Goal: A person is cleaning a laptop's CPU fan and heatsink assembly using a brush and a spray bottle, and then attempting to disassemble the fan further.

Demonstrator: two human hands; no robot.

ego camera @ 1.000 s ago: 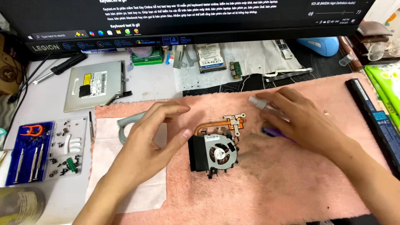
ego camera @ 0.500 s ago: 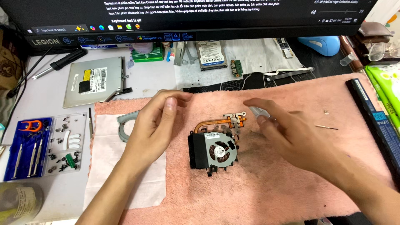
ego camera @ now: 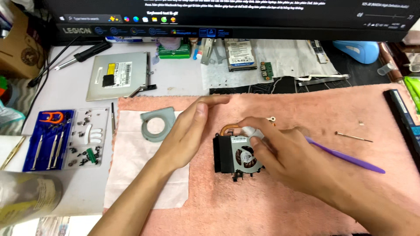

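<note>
The black cooling fan [ego camera: 238, 153] lies on the pink towel [ego camera: 262, 205], between both hands. The left hand [ego camera: 188, 133] hovers open just left of it, fingers straight. The right hand [ego camera: 284, 153] covers its right side, pinching a small white wad [ego camera: 250, 130] against it.

A white worktop [ego camera: 175, 83] is seen from above, evenly lit, with no hard shadows cast. Its middle and right part is covered by a pink towel [ego camera: 271, 205], on which a white cloth [ego camera: 131, 175] is laid at the left. The far edge is closed off by a dark monitor [ego camera: 245, 17]. A cardboard box [ego camera: 19, 48] is set at the far left corner.
</note>
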